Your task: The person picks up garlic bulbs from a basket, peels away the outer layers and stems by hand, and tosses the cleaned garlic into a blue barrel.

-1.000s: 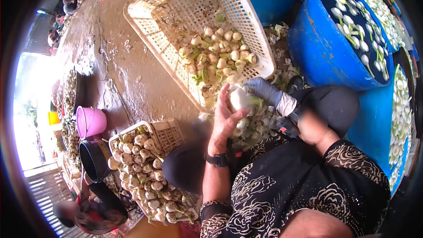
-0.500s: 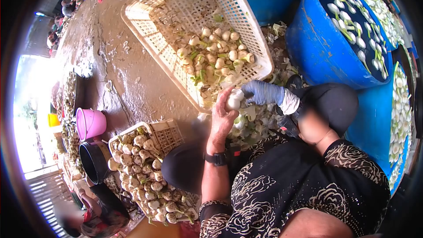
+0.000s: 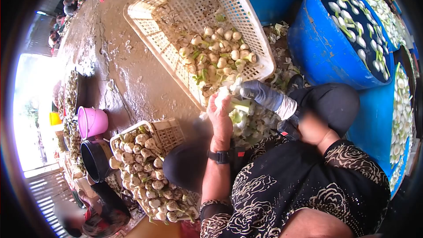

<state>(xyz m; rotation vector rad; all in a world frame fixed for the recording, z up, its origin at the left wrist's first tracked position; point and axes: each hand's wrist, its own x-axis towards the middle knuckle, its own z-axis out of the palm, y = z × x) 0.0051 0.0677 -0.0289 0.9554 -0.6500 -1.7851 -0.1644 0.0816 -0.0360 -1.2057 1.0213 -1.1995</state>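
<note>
Bare, with a black watch at its wrist, my left hand (image 3: 219, 109) is closed round a pale bulb (image 3: 224, 92), partly hidden by the fingers. My right hand (image 3: 260, 93), in a blue-grey glove, meets it from the right, its fingers closed at a small whitish piece (image 3: 236, 86) too blurred to make out. A pale green stem (image 3: 242, 105) shows just below, between the hands. Beyond them, a cream plastic crate (image 3: 253, 22) holds unpeeled bulbs (image 3: 222, 46) and loose skins. Peelings (image 3: 253, 128) lie beneath my hands.
A second crate (image 3: 169, 132) heaped with bulbs stands lower left, beside pink (image 3: 92, 122) and black (image 3: 94, 161) buckets. At upper right, a blue tub (image 3: 317, 31) holds white bulbs in liquid. Another person (image 3: 94, 213) sits lower left; more people are far upper left.
The whole white bulb seen between my hands is now mostly hidden by my left fingers and the stem has come into view. My right glove has tilted, fingertips pointing more to the left.
</note>
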